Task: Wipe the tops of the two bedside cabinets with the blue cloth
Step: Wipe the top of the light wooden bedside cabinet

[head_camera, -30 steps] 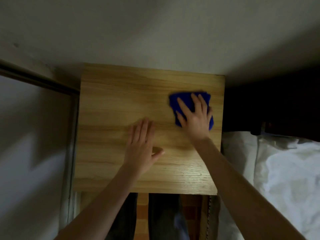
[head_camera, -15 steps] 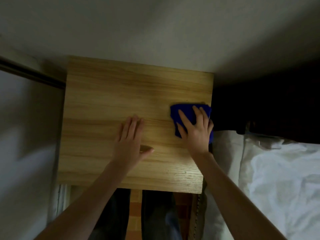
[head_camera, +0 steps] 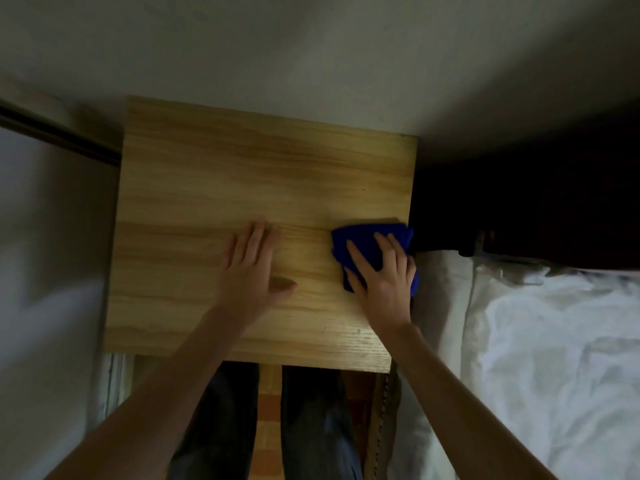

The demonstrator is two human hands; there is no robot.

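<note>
Wooden bedside cabinet (head_camera: 242, 174) at frame centre in dim light, my left hand (head_camera: 251, 271) flat on its top, fingers (head_camera: 256, 237) straight, my right hand (head_camera: 384, 282) pressing spread fingers on the blue cloth (head_camera: 349, 240), bunched at the cabinet's right edge.

The far half and left side of the square light-wood cabinet top (head_camera: 242, 174) are open wood, free for a sweeping pass. 2 things occupy the near half: the left hand (head_camera: 251, 271) lying flat at the middle, and the right hand (head_camera: 384, 282) pressing a folded blue cloth (head_camera: 363, 237) at the right edge. A pale wall (head_camera: 311, 57) closes off the far edge. A white-sheeted bed (head_camera: 536, 341) flanks the right side and a grey panel (head_camera: 52, 237) the left.
</note>
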